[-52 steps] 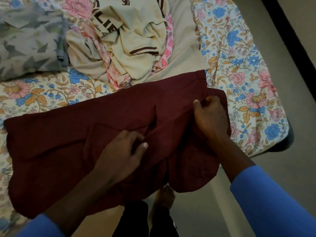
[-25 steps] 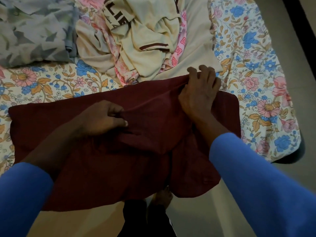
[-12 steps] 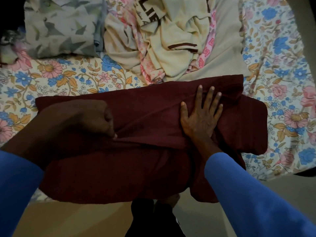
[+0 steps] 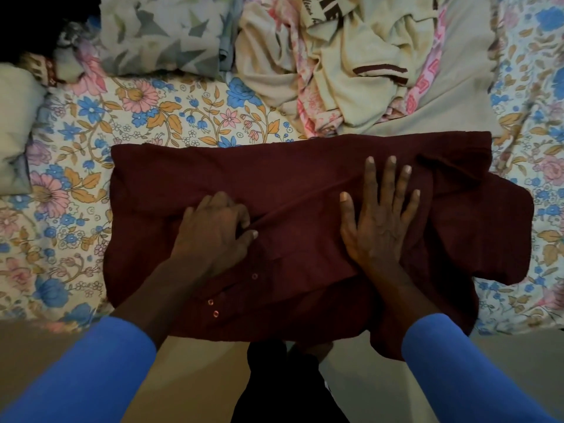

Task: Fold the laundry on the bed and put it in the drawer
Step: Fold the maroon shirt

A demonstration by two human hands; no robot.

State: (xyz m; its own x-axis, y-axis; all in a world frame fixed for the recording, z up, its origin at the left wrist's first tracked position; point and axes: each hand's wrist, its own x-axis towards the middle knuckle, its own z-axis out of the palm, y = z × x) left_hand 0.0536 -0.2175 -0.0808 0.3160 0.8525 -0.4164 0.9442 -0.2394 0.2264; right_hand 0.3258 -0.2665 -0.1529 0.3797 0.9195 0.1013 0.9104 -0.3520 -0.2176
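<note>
Two hands: both are yours and both are on the maroon shirt [image 4: 305,178], which lies folded lengthwise across the near edge of the bed on the floral bedsheet [image 4: 152,117].
Your left hand [image 4: 213,233]: the fingers are curled with the knuckles up, pinching a raised fold of the shirt. Only the thumb tip shows; the other fingertips are tucked out of sight.
Your right hand [image 4: 378,221]: it lies flat with straight fingers spread wide, the palm pressing the shirt just right of that fold.
Hidden on the shirt: your forearms cover its near middle, and its lower right part droops over the bed's edge into shadow. The collar and sleeves cannot be told apart.
Fasteners: three small round snaps [image 4: 216,313] show beside your left wrist.
Under the hem: a bare foot [image 4: 314,349] is partly covered by the hanging cloth.
Cut off at the top: the cream T-shirt [image 4: 366,65], the pink patterned cloth [image 4: 305,96] beneath it and the grey camouflage garment [image 4: 161,35] all run out of the frame.
Cut off at the left: a pale pillow [image 4: 15,123] shows only in part.
Writing: dark block letters on the cream T-shirt are sliced by the frame edge, and only "IE" reads. A smaller script line beside them is too blurred to read.
Unclear: the upper left corner is too dark to make out.
</note>
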